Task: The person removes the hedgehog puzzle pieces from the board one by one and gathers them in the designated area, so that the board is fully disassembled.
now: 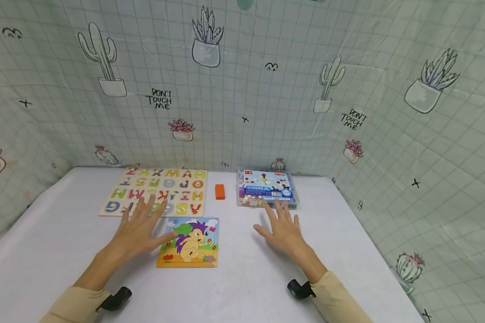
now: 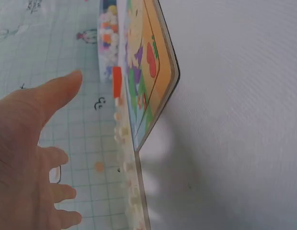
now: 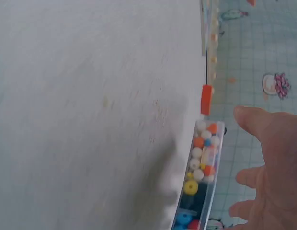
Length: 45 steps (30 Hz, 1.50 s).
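My left hand [image 1: 136,231] hovers with spread fingers over the left side of a hedgehog picture puzzle [image 1: 204,255] and the near edge of a wooden alphabet board [image 1: 153,172]. It holds nothing; its thumb overlaps the puzzle's picture in the head view. My right hand [image 1: 284,233], fingers also spread, is above the white table just in front of a clear plastic box of beads [image 1: 266,184]. Nothing is in it. An orange block [image 1: 220,192] lies between the alphabet board and the bead box. In the right wrist view the box [image 3: 199,163] shows white, orange, yellow and blue beads.
The white table [image 1: 242,287] carries these things toward its back edge. Behind it and along both sides hangs a grid-patterned cloth [image 1: 242,80] printed with cacti. A black wrist camera [image 1: 117,299] sits on my left wrist, another [image 1: 300,289] on my right.
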### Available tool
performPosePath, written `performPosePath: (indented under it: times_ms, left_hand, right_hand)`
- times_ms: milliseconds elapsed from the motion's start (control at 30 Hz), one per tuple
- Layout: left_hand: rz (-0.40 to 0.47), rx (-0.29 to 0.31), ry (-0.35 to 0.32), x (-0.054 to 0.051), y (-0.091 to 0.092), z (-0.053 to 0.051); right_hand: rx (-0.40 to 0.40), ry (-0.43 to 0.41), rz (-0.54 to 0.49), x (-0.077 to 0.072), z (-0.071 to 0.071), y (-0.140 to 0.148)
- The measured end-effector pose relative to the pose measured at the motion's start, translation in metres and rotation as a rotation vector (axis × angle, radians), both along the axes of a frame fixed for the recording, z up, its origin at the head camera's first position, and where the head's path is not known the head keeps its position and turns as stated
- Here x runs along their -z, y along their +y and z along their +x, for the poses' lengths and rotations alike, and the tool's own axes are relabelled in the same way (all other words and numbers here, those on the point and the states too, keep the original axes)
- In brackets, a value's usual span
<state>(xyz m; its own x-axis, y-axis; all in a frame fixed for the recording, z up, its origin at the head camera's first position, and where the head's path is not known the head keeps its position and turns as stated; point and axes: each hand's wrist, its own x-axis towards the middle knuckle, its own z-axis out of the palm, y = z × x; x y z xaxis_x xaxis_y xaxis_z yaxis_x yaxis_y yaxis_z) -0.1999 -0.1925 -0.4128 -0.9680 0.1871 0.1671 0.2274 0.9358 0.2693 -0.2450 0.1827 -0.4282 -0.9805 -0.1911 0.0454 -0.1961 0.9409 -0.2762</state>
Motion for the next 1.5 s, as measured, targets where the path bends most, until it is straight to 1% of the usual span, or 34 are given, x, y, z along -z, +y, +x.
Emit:
performPosePath:
  times_ms: [133, 300, 467, 567, 733, 800, 933, 1033, 1133, 1267, 1367, 1500]
  left_hand:
    - [-0.015, 0.033, 0.017, 0.003, 0.005, 0.001]
    - [-0.011, 0.093, 0.038, 0.007, 0.011, 0.004]
    - [0.002, 0.155, 0.031, 0.01, 0.018, 0.007]
    - [0.015, 0.21, 0.0, 0.01, 0.022, 0.008]
    - [0.057, 0.317, -0.124, 0.007, 0.027, 0.005]
    - [0.071, 0.341, -0.162, 0.007, 0.029, 0.004]
    - [0.067, 0.368, -0.174, 0.007, 0.034, 0.001]
    - [0.068, 0.384, -0.188, 0.006, 0.038, 0.0]
    - [0.068, 0.39, -0.225, 0.006, 0.042, -0.001]
    - [0.066, 0.383, -0.275, 0.006, 0.046, 0.0]
    - [0.057, 0.385, -0.276, 0.006, 0.048, 0.0]
    - [0.04, 0.407, -0.259, 0.007, 0.049, 0.002]
  right_hand:
    - [-0.027, -0.03, -0.045, 0.003, 0.001, -0.01]
    - [-0.067, -0.028, -0.083, 0.005, 0.005, -0.025]
    - [-0.096, -0.04, -0.157, 0.007, 0.007, -0.04]
    - [-0.116, -0.031, -0.189, 0.009, 0.007, -0.048]
    - [-0.143, -0.006, -0.209, 0.012, 0.004, -0.059]
    - [-0.144, 0.003, -0.214, 0.012, 0.003, -0.064]
    - [-0.152, 0.012, -0.23, 0.012, 0.001, -0.074]
    - [-0.17, 0.006, -0.261, 0.012, -0.002, -0.081]
    - [-0.189, -0.004, -0.285, 0.013, -0.006, -0.087]
    - [-0.228, -0.012, -0.297, 0.013, -0.012, -0.097]
    - [-0.256, -0.013, -0.3, 0.012, -0.016, -0.105]
    - [-0.263, -0.021, -0.306, 0.012, -0.02, -0.112]
